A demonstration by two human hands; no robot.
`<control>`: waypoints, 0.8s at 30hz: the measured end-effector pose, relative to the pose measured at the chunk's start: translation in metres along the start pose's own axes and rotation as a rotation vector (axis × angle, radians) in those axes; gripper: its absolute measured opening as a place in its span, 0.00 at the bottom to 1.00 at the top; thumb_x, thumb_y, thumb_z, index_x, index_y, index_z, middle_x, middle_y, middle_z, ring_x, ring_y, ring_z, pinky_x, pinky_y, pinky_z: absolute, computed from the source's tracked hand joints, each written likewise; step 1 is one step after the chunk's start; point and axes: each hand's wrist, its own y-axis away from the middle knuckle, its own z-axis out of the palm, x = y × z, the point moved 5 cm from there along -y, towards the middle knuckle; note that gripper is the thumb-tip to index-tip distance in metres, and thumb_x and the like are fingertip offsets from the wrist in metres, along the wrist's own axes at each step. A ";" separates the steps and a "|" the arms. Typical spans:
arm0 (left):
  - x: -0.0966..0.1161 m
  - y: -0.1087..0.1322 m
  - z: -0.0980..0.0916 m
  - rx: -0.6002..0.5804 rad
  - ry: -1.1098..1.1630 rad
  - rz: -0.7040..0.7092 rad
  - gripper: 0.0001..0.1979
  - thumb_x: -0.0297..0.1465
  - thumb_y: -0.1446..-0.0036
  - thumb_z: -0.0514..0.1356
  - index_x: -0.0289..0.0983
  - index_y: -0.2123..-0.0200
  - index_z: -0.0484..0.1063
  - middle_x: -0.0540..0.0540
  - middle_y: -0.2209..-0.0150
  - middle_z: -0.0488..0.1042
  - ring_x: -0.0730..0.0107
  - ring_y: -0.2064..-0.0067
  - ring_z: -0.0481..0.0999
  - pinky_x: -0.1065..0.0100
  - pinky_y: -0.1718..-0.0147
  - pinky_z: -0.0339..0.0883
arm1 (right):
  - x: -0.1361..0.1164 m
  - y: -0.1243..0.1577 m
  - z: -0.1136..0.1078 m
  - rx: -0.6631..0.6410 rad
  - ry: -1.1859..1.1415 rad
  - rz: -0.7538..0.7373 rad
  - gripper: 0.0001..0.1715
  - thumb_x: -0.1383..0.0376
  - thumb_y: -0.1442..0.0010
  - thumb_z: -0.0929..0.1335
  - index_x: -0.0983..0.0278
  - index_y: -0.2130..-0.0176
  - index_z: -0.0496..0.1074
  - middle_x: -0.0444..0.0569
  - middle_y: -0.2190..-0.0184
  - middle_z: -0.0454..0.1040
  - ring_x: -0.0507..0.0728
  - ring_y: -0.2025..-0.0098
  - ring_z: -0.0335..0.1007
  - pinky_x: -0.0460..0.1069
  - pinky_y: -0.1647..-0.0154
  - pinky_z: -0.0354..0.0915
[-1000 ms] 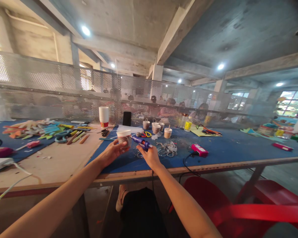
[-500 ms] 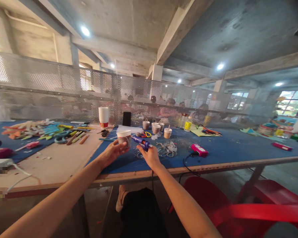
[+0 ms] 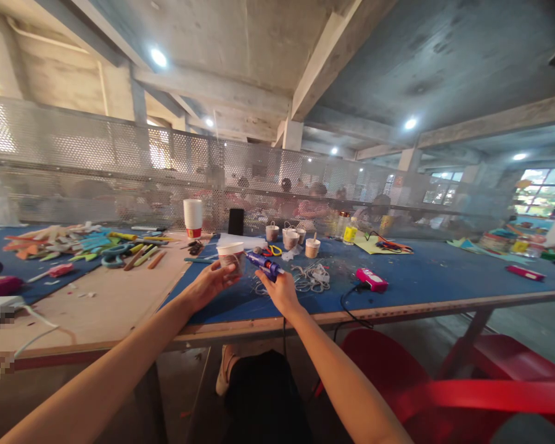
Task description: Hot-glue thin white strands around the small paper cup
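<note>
My left hand (image 3: pixel 208 285) is wrapped round the lower part of a paper cup (image 3: pixel 231 255) with a white rim, holding it just above the blue table mat (image 3: pixel 425 271). My right hand (image 3: pixel 281 291) grips a blue glue gun (image 3: pixel 263 265), whose nozzle points left at the side of the cup. The gun's black cord drops over the table's front edge. A tangle of white string (image 3: pixel 311 276) lies just right of my right hand.
Several small decorated cups (image 3: pixel 290 238) and yellow-handled scissors (image 3: pixel 274 250) stand behind my hands. A stack of white cups (image 3: pixel 193 217), a dark phone (image 3: pixel 235 221), coloured sticks and scissors (image 3: pixel 115 253) lie left. A pink device (image 3: pixel 371 279) lies right. Red chairs (image 3: pixel 448 382) stand below; people sit behind the mesh screen.
</note>
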 end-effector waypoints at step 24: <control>-0.002 -0.002 0.000 -0.042 0.002 -0.001 0.19 0.23 0.48 0.68 0.35 0.51 0.78 0.41 0.55 0.82 0.65 0.61 0.83 0.67 0.59 0.77 | 0.000 0.000 -0.002 0.008 0.012 0.017 0.19 0.51 0.36 0.69 0.64 0.58 0.78 0.54 0.67 0.83 0.63 0.62 0.81 0.48 0.62 0.69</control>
